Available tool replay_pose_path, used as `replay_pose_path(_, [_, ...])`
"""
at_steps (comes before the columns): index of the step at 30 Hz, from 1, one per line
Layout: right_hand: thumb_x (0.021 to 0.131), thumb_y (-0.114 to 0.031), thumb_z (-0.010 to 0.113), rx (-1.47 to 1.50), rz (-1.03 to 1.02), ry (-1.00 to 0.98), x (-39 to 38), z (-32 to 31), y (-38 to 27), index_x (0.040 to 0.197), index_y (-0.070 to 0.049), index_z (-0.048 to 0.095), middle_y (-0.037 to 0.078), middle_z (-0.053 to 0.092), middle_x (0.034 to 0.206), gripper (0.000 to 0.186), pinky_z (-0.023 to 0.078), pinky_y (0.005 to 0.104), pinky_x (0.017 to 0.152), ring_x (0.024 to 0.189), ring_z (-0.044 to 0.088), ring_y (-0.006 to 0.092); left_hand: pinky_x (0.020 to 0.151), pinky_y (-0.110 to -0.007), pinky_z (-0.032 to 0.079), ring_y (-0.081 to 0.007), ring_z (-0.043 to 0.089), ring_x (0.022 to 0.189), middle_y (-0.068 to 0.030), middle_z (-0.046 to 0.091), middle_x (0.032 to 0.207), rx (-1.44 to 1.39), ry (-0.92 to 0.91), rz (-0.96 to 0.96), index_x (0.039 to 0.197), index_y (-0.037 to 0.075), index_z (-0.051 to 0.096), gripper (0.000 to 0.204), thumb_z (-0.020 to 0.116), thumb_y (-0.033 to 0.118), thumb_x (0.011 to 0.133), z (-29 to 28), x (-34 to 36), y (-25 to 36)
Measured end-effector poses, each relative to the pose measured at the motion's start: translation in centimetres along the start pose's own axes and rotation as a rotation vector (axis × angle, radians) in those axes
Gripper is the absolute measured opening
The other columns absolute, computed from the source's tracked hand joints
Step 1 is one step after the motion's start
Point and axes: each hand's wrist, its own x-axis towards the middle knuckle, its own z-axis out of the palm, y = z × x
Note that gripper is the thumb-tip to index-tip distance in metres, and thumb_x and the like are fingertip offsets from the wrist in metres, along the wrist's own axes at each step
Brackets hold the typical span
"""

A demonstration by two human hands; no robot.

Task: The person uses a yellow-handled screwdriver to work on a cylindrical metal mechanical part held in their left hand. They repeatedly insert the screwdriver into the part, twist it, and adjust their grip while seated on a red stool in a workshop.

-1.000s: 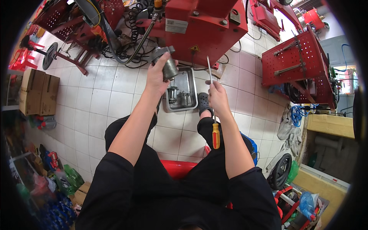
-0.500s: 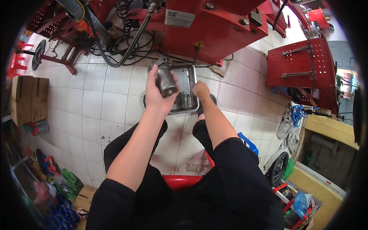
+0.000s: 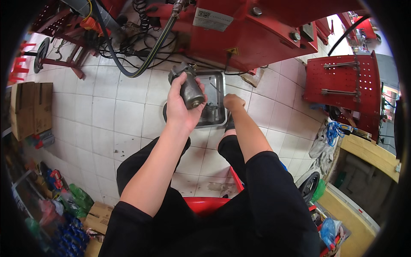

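Observation:
My left hand [image 3: 180, 106] is wrapped round a dark metal cylindrical motor [image 3: 192, 92], which looks like a starter motor. It is tilted, with its round end cap toward me and its broader cast end away. My right hand [image 3: 234, 102] is closed in a fist to the right of it. From that fist a thin metal shaft [image 3: 217, 88] points up and left, like a screwdriver's; the handle is hidden by the fingers. Beneath both hands a metal tray [image 3: 224, 81] rests on the floor, with small metal parts [image 3: 209, 114] lying in it.
A big red machine [image 3: 239, 38] stands just beyond the tray, with hoses and black cables [image 3: 141, 62] to its left. On the right is a red perforated panel [image 3: 338, 81] carrying metal bars. Cardboard boxes [image 3: 32, 105] stand at the left. A red seat [image 3: 205, 204] is beneath me.
The motor and my left hand have shifted slightly to the right in view. My right fist has moved a little right and down, its shaft still over the tray. The whole view has shifted slightly.

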Motion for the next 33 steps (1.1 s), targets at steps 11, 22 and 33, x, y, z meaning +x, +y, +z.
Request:
replay_pose_path(11, [0.073,-0.02,0.067,0.218,-0.313,-0.016,-5.6,2.7,6.6,0.104,0.007,0.06,0.022,0.065,0.097,0.042,0.053,0.0367,0.068,0.08,0.066,0.0305,0.071,-0.031,0.046,-0.016,0.061,0.08,-0.0055,0.059,0.092,-0.136,-0.121,-0.022,0.105,0.004,0.05,0.036,0.063,0.03,0.083,0.6,-2.8,1.1])
replay_pose_path(22, [0.078,-0.01,0.056,0.772,-0.077,0.008,-13.8,7.0,3.7,0.114,0.001,0.059,0.019,0.064,0.085,0.038,0.051,0.0388,0.049,0.06,0.063,0.0265,0.068,-0.031,0.047,-0.0151,0.06,0.077,-0.005,0.059,0.089,-0.148,-0.181,0.063,0.102,0.005,0.05,0.035,0.064,0.029,0.082,1.0,-4.9,2.0])
replay_pose_path(33, [0.083,-0.019,0.056,0.62,-0.219,0.404,-4.0,9.0,3.3,0.11,0.002,0.058,0.017,0.063,0.069,0.034,0.045,0.0366,0.04,0.05,0.061,0.026,0.07,-0.031,0.045,-0.0144,0.06,0.079,-0.0036,0.059,0.089,-0.172,-0.113,0.127,0.101,0.006,0.051,0.035,0.064,0.032,0.082,2.3,-5.1,2.4])
